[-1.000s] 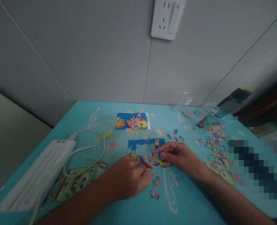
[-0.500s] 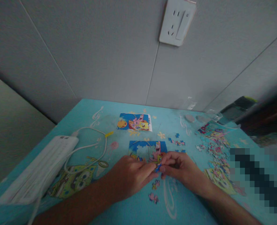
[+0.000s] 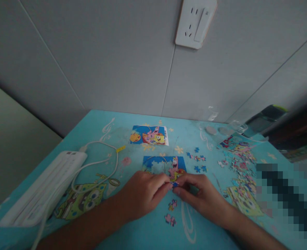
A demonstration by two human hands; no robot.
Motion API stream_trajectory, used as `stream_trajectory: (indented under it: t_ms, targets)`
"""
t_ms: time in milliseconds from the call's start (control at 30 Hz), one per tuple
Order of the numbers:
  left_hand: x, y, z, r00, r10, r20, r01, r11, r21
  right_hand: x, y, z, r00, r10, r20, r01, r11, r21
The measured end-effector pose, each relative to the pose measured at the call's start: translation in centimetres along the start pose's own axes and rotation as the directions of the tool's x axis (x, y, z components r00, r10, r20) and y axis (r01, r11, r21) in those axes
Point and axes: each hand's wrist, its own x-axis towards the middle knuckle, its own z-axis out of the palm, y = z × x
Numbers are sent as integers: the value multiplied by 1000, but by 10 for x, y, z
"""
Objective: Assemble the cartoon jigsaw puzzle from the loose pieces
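Note:
A small blue jigsaw piece (image 3: 175,184) is pinched between my two hands at the near edge of a partly assembled jigsaw puzzle (image 3: 179,163). Thumb and fingers of my left hand (image 3: 149,191) close on its left side. From the right, my right hand (image 3: 201,191) grips it with thumb and forefinger. An open gap shows inside the puzzle, and my fingers cover part of its lower edge. Two loose bits, a yellow-and-pink piece (image 3: 172,205) and a pink piece (image 3: 170,219), lie nearer me. Several blue pieces (image 3: 200,169) sit right of the puzzle.
Behind the puzzle lies a printed picture card (image 3: 149,135). A heap of loose pieces (image 3: 243,166) spreads at the right, near clear plastic containers (image 3: 236,127). On the left stand a white power strip (image 3: 46,187) and its looped cable (image 3: 117,159). A wall socket (image 3: 195,24) is above.
My left fingers have drawn back and curled into a pinch on the blue piece. My right hand has shifted slightly left, uncovering blue pieces beside the puzzle.

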Motion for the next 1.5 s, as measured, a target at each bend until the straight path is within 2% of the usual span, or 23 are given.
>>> stream_trajectory:
  t_ms: [267, 467, 733, 867, 1133, 1267, 1500]
  targets:
    - [3, 3, 0, 991, -136, 18, 137, 984, -116, 0, -6, -2, 997, -64, 30, 66, 996, -52]
    - [7, 4, -2, 978, -203, -46, 191, 965, -180, 2, -3, 0, 993, -77, 93, 88, 988, -128]
    - [8, -12, -2, 971, -237, -33, 234, 968, -88, 1, -4, -1, 993, -89, 75, 102, 976, -194]
    - [17, -19, -2, 967, -254, -5, 254, 967, -16, 1, -8, -3, 989, -130, 72, 142, 969, -202]
    - [58, -24, -20, 971, -174, 164, 164, 984, 74, -7, -8, -3, 975, -210, 77, 223, 940, -260]
    - [73, -25, -23, 962, -153, 227, 133, 986, 98, -11, -8, -3, 962, -254, 102, 273, 918, -288]
    - [86, -23, -22, 951, -169, 260, 131, 979, 158, -13, -4, -3, 958, -254, 131, 285, 895, -344]
